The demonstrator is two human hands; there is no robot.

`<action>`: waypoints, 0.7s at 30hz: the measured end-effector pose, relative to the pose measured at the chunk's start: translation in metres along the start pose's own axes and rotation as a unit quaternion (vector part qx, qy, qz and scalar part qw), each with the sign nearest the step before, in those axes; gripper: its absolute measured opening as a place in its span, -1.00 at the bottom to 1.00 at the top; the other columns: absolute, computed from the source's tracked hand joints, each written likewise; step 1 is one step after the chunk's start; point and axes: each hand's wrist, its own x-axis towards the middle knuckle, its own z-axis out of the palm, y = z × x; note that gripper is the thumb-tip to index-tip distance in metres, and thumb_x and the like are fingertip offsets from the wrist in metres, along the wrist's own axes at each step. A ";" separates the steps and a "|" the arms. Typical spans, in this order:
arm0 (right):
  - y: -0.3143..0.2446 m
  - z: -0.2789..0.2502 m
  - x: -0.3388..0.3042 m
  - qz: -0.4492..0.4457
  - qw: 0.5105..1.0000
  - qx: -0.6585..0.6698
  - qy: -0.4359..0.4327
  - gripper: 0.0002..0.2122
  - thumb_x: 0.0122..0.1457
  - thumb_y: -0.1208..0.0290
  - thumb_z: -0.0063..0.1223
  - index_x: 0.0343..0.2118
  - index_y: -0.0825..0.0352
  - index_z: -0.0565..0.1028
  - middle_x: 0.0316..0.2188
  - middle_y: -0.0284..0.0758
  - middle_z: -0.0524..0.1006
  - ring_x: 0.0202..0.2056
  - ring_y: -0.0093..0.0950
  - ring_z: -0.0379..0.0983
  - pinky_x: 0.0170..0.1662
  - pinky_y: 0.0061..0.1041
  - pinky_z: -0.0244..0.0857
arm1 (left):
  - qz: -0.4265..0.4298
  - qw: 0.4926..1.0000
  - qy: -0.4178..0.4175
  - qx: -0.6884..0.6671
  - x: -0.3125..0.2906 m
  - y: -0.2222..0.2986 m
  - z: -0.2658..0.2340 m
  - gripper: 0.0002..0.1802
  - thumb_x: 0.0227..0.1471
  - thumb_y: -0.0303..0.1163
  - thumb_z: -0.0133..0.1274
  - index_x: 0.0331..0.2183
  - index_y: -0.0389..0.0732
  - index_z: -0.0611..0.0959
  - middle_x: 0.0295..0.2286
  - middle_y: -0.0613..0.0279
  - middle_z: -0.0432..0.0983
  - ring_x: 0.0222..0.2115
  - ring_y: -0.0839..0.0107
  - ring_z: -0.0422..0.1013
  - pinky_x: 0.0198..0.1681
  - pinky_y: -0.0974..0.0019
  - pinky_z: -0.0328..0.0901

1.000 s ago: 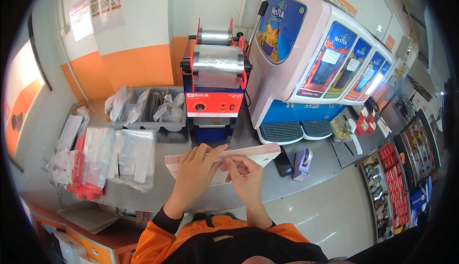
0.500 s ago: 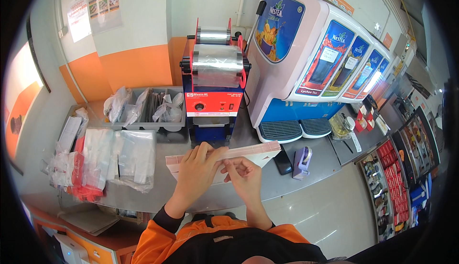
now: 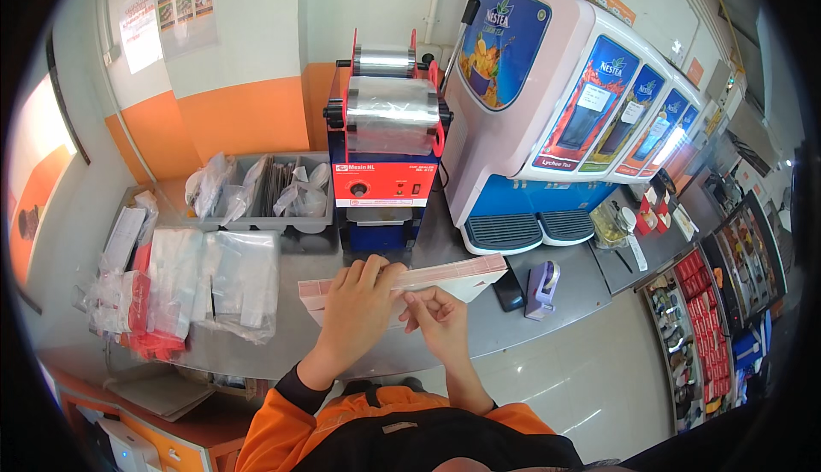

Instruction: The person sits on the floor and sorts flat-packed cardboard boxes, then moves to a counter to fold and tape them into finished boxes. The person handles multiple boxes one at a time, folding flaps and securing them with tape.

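A long stack of white paper or thin card sheets (image 3: 475, 284) with pinkish layered edges stands tilted on its long side over the steel counter, its near face toward me. My left hand (image 3: 355, 303) grips its upper edge, fingers folded over the top near the middle. Just to the right, my right hand (image 3: 438, 322) has thumb and forefinger pinched together against the near face, other fingers curled. What lies in that pinch is too small to make out. Beyond the stack stands a blue and red cup-sealing machine (image 3: 382, 185) carrying rolls of clear film.
At the left lie packs of clear plastic bags (image 3: 244, 280), with a grey divided bin (image 3: 299, 215) behind them. A black phone (image 3: 510, 291) and a purple tape dispenser (image 3: 542, 291) lie right of the stack. A large drink dispenser (image 3: 522, 113) fills the back right.
Both hands keep nearly the same place on the stack. My right fingers have shifted slightly at the near face; the whole view has moved a little.
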 end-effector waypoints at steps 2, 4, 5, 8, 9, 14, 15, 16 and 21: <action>0.002 -0.001 -0.001 -0.002 1.000 -0.007 0.004 -0.86 0.17 0.47 0.06 -0.39 0.47 0.48 -0.58 -0.32 0.53 -0.60 -0.66 0.41 -0.57 -0.70 0.27 | 0.003 1.000 -0.009 0.004 0.000 0.000 -0.001 -0.67 -0.12 -0.40 0.07 -0.20 -0.13 0.52 -0.36 0.26 0.35 -0.30 0.28 0.32 -0.23 0.26 0.20; 0.004 -0.001 -0.002 -0.003 1.000 -0.023 0.014 -0.87 0.16 0.49 0.05 -0.41 0.49 0.48 -0.63 -0.33 0.51 -0.63 -0.65 0.40 -0.58 -0.70 0.27 | 0.008 1.000 -0.023 0.008 0.000 0.000 -0.003 -0.67 -0.11 -0.40 0.06 -0.19 -0.12 0.51 -0.36 0.26 0.35 -0.30 0.28 0.32 -0.24 0.26 0.20; 0.005 0.000 -0.003 -0.012 0.999 -0.031 0.019 -0.86 0.16 0.49 0.05 -0.42 0.48 0.48 -0.65 -0.34 0.50 -0.64 -0.66 0.40 -0.58 -0.70 0.27 | 0.011 0.999 -0.030 0.009 0.000 0.002 -0.005 -0.67 -0.10 -0.40 0.05 -0.19 -0.12 0.51 -0.36 0.26 0.34 -0.30 0.29 0.32 -0.24 0.26 0.20; 0.005 0.001 -0.006 -0.024 0.998 -0.041 0.033 -0.86 0.16 0.48 0.07 -0.43 0.48 0.49 -0.68 -0.36 0.49 -0.67 -0.66 0.38 -0.59 -0.71 0.24 | 0.018 0.999 -0.039 -0.017 0.000 0.003 -0.006 -0.69 -0.11 -0.39 0.03 -0.21 -0.12 0.52 -0.39 0.24 0.34 -0.33 0.27 0.33 -0.27 0.24 0.21; 0.005 0.000 -0.007 -0.018 0.999 -0.035 0.036 -0.85 0.15 0.47 0.07 -0.43 0.48 0.49 -0.69 -0.36 0.48 -0.68 -0.67 0.38 -0.59 -0.71 0.23 | 0.020 0.999 -0.039 -0.029 0.000 0.003 -0.006 -0.70 -0.11 -0.38 0.02 -0.22 -0.12 0.52 -0.40 0.23 0.33 -0.34 0.26 0.34 -0.28 0.23 0.21; 0.000 0.007 -0.013 -0.023 0.992 -0.094 0.076 -0.82 0.10 0.41 0.16 -0.52 0.42 0.50 -0.76 -0.45 0.44 -0.69 -0.71 0.35 -0.59 -0.72 0.17 | 0.058 0.992 -0.082 -0.071 0.009 -0.009 -0.001 -0.74 -0.17 -0.32 0.03 -0.32 -0.15 0.51 -0.45 0.17 0.32 -0.42 0.19 0.36 -0.35 0.20 0.21; 0.004 0.006 -0.012 -0.035 0.990 -0.106 0.085 -0.80 0.09 0.40 0.18 -0.55 0.41 0.49 -0.78 -0.46 0.42 -0.70 -0.71 0.33 -0.60 -0.71 0.15 | 0.066 0.991 -0.089 -0.075 0.010 -0.010 0.001 -0.74 -0.17 -0.30 0.04 -0.34 -0.15 0.50 -0.46 0.16 0.32 -0.43 0.17 0.36 -0.36 0.20 0.21; 0.009 0.005 -0.010 -0.046 0.988 -0.117 0.094 -0.79 0.07 0.38 0.20 -0.58 0.40 0.49 -0.81 -0.46 0.40 -0.72 -0.71 0.31 -0.62 -0.70 0.13 | 0.059 0.991 -0.088 -0.080 0.011 -0.010 -0.001 -0.73 -0.17 -0.28 0.05 -0.35 -0.16 0.50 -0.46 0.15 0.32 -0.43 0.17 0.37 -0.36 0.20 0.21; 0.048 -0.034 0.001 -0.109 0.932 -0.320 0.127 -0.65 -0.03 0.34 0.30 -0.71 0.35 0.33 -0.84 -0.51 0.29 -0.78 -0.70 0.12 -0.68 -0.66 0.00 | 0.048 0.996 -0.053 -0.048 0.016 -0.014 0.004 -0.68 -0.19 -0.18 0.13 -0.40 -0.17 0.49 -0.47 0.17 0.34 -0.43 0.16 0.39 -0.39 0.19 0.23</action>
